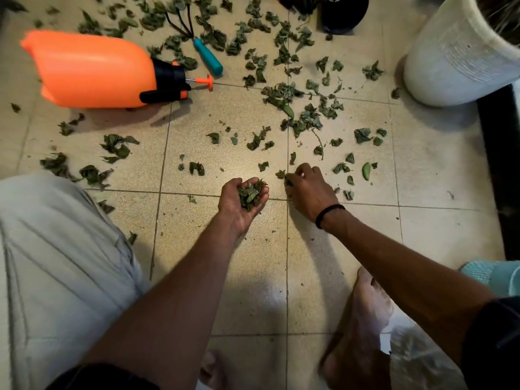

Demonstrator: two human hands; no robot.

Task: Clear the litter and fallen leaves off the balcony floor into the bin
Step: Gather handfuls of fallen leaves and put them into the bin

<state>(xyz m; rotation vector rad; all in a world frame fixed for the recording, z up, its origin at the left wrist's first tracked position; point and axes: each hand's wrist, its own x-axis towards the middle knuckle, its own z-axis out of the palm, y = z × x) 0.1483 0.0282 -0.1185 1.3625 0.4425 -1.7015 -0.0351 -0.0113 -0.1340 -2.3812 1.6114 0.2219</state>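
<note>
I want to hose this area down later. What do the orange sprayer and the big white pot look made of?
The orange sprayer looks like smooth moulded plastic, with a soft sheen. The white pot looks like matt ceramic or concrete, with a ribbed wall and a rough pale rim; I cannot tell which.

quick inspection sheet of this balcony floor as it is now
surface: beige tiled floor, nearest tiles mostly picked clean
job's things: wilted green leaves scattered across the far tiles; a clear plastic bag by the foot; no bin seen
clutter: orange pressure sprayer lying on its side; teal-handled hand rake; white ribbed planter; black pot
hands: left hand cupped palm up round a heap of leaves; right hand pinching leaves off the floor
cables: nothing seen
surroundings: grey-trousered knee at left, bare feet below
</note>
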